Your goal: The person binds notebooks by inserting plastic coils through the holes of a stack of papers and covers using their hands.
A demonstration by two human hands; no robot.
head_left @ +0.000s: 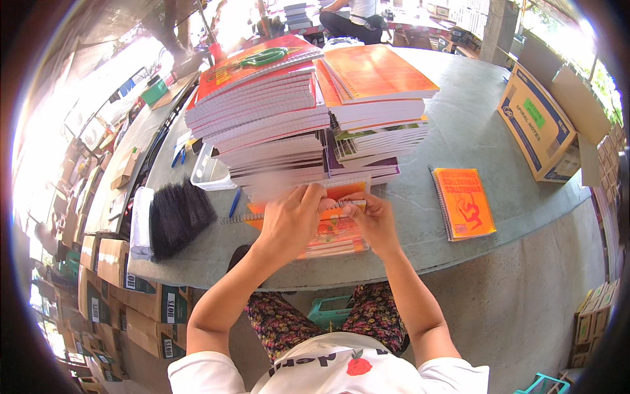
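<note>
Near the table's front edge, my left hand (293, 213) and my right hand (375, 224) both grip an orange notebook (348, 190) along its edge. A dark spiral coil (234, 220) runs along that edge and sticks out past my left hand. My left fingers are closed over the coil and the pages. Thumb and fingertips of my right hand pinch the edge near the coil's other end. Below lie more orange-covered notebooks (335, 244), partly covered by my hands. Just beyond rises a tall stack of notebooks (262, 111), with green-handled scissors (264, 57) on top.
A finished-looking orange spiral notebook (467, 203) lies at right, near an open cardboard box (538, 125). At left are a bundle of black coils (180, 220), a blue pen (235, 203), a clear plastic tray (211, 169) and blue pliers (178, 155). Cartons (141, 299) stand below.
</note>
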